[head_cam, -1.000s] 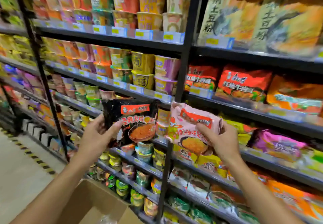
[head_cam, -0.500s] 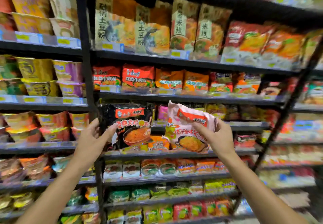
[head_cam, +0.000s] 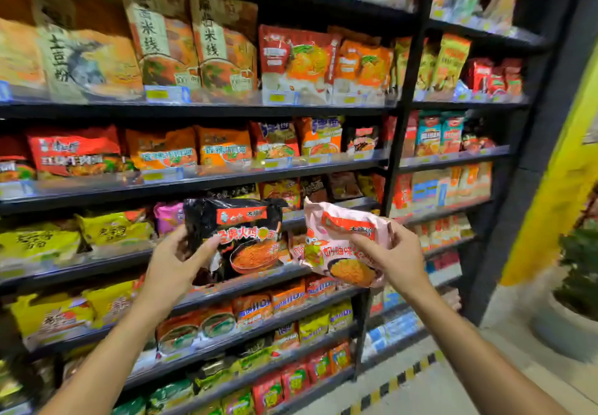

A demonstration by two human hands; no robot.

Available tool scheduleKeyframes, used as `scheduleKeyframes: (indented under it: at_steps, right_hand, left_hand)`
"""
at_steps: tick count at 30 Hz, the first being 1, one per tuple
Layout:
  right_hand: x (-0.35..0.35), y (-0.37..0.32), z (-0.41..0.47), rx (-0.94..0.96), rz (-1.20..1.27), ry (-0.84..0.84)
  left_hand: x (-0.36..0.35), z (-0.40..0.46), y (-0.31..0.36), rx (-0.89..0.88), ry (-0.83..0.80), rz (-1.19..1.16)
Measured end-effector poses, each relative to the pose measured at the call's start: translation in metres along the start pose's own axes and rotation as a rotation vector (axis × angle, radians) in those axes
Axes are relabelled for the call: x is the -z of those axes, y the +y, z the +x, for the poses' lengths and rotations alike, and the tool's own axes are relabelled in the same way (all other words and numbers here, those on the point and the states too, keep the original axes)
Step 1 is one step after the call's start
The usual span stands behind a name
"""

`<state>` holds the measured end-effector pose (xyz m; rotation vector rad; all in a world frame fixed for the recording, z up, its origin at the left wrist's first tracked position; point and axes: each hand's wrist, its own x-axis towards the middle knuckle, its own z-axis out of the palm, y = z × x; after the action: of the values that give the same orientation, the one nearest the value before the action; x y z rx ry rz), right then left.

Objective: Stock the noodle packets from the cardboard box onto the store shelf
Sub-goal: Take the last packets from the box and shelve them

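ahead of both raised hands the view has swung since a second ago: the cup noodle bays and the cardboard box that sat below the forearms are out of sight, and the packet bays of the store shelf (head_cam: 226, 188) now fill the frame, with a black upright (head_cam: 401, 142) just beyond the right hand. both packets sit in the same grips as before. to my reading this means the carry is over and the search for the right slot has begun; nothing is placed yet.

left hand (head_cam: 174, 265) grips the left edge of the black noodle packet (head_cam: 239, 236), thumb across its front and fingers curled behind, holding it upright. right hand (head_cam: 394, 256) pinches the pink noodle packet (head_cam: 339, 246) at its right end, thumb on the front, the packet tilted and sagging a little to the left. the two packets are just beside each other, nearly touching, both in the air in front of the shelf row level with the hands.

behind the black packet dark packets (head_cam: 314, 188) stand one row up, perhaps its match, though blur hides the print. left of the left hand lie yellow packets (head_cam: 110, 230) and a magenta packet (head_cam: 168, 217). below the hands run orange packets (head_cam: 284, 301). far right of the right hand stand a yellow wall (head_cam: 556, 188) and a potted plant (head_cam: 579, 272).

rows look full, so a packet may need pushing in past the clear lip strips.
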<state>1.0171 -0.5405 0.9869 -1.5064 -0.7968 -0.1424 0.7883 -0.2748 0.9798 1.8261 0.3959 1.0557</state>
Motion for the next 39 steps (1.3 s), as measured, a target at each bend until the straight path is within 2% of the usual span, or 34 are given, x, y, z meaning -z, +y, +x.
scheduleKeyframes:
  at_steps: [8,15,20,27,31,35,39]
  right_hand:
    - [0.141,0.082,0.078,-0.053,-0.033,0.037]
    - [0.195,0.160,0.145,-0.109,-0.025,0.002]
    - [0.193,0.210,0.196,-0.143,0.031,-0.031]
    - [0.161,0.283,0.277,-0.139,-0.006,-0.066]
    - [0.147,0.313,0.321,-0.115,-0.040,-0.110]
    - [0.139,0.336,0.355,-0.107,0.008,-0.158]
    - [0.135,0.356,0.378,-0.091,0.026,-0.203]
  left_hand:
    - [-0.189,0.050,0.000,-0.009,-0.106,-0.021]
    - [-0.277,0.084,-0.024,0.081,-0.094,-0.022]
    - [-0.309,0.117,-0.055,0.130,-0.093,-0.009]
    - [-0.346,0.184,-0.108,0.143,0.017,0.073]
    - [-0.372,0.228,-0.117,0.040,0.099,0.099]
    - [-0.386,0.259,-0.133,-0.095,0.071,0.130]
    - [-0.399,0.277,-0.149,-0.125,0.031,0.167]
